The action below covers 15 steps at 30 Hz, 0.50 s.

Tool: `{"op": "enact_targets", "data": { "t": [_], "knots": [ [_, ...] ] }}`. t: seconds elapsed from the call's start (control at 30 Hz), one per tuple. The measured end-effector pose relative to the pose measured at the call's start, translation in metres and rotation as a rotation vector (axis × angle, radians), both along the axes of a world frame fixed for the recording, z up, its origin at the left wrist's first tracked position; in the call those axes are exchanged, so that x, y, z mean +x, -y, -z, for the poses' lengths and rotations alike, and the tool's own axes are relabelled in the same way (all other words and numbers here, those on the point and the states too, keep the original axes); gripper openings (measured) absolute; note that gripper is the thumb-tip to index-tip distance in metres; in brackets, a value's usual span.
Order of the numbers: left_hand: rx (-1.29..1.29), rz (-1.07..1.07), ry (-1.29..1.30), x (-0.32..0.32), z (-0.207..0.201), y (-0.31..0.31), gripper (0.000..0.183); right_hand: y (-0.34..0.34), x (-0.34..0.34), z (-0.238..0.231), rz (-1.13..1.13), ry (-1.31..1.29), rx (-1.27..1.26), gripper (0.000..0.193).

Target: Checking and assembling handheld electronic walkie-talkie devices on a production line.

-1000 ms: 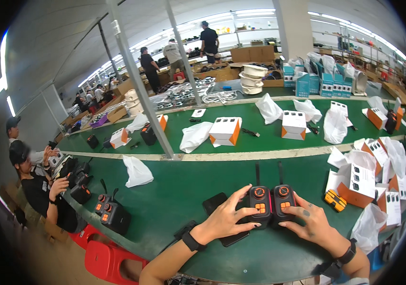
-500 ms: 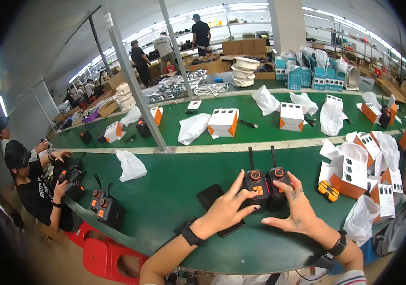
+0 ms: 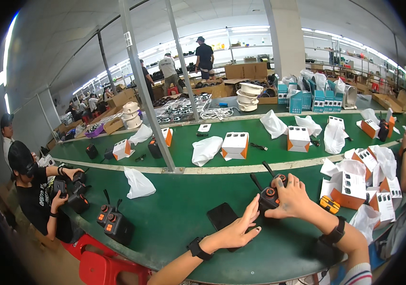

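Two small black boxy devices [image 3: 268, 198] with orange knobs and wrist straps stand side by side before me on the green table. My right hand [image 3: 289, 199] is closed over them from the right, its fingers over the far one and its thumb across the front of the near one. My left hand [image 3: 235, 231] is open, its fingers stretched out at the left side of the near device; whether they press on it I cannot tell. A flat black phone-like slab [image 3: 222, 214] lies beside the left hand, partly under it.
At the right are opened white-and-orange boxes [image 3: 349, 190], plastic bags and a yellow-and-black gadget [image 3: 329, 204]. Two similar devices [image 3: 118, 229] stand at the left, near a seated co-worker [image 3: 39, 199]. A metal post [image 3: 158, 126] rises at the table's far edge.
My left hand has moved off the near device's buttons to its side. The right hand has closed over the pair, which is turned and tilted. The whole view has shifted a little.
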<state>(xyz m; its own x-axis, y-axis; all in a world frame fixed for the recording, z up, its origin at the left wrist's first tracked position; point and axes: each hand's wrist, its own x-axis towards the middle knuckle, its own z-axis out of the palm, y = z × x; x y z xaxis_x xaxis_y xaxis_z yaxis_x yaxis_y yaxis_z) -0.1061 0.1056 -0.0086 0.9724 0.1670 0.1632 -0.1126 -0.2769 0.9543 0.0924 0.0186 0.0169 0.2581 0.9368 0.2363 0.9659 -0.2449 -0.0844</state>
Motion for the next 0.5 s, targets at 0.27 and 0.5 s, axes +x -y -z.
{"op": "enact_targets", "data": {
  "t": [0.27,0.5],
  "knots": [
    [0.393,-0.129,0.079,-0.003,0.017,-0.009,0.072,-0.051,0.015,-0.007,0.057,-0.192,-0.115,0.087],
    [0.415,-0.202,0.09,-0.008,0.012,-0.017,0.069,-0.103,0.052,0.0,0.34,-0.194,0.021,0.091]
  ]
}}
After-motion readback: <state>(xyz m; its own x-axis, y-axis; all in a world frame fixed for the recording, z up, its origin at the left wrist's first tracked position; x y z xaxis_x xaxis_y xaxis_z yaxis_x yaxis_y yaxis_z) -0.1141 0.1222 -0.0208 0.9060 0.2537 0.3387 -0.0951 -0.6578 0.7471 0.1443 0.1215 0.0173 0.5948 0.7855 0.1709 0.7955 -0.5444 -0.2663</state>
